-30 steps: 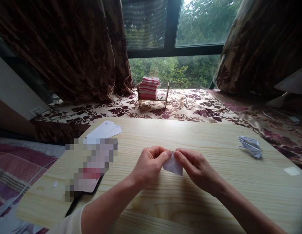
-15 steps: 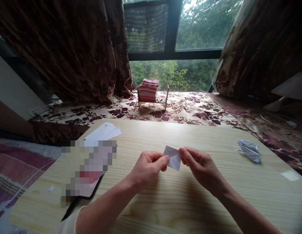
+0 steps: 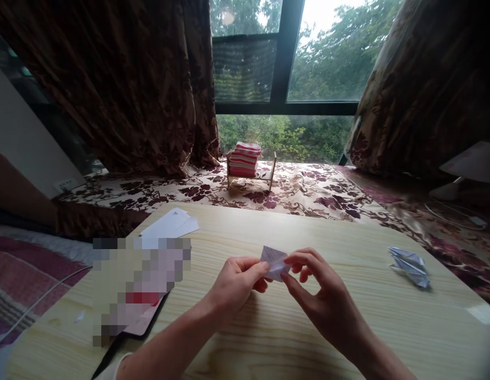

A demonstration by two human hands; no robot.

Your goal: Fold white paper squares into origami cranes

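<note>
A small folded square of paper [image 3: 274,259], pale with faint marks, is held above the wooden table. My left hand [image 3: 239,277] pinches its left corner between thumb and fingers. At its right side, the thumb and index finger of my right hand [image 3: 318,282] touch the paper's edge and lower right part, the other fingers curled behind. Far to the right on the table lies a folded paper piece [image 3: 409,266] with pointed ends.
White paper sheets [image 3: 169,226] lie at the table's back left. In front of them is a blurred-out flat item with a dark edge [image 3: 150,316]. Beyond the wooden table [image 3: 237,224], a small rack [image 3: 272,174] holds folded striped cloths [image 3: 245,159]. A lamp [image 3: 472,161] stands far right.
My right hand has shifted from pinching the paper's right corner to spreading thumb and index finger along its right side. The whole view has tilted slightly upward.
</note>
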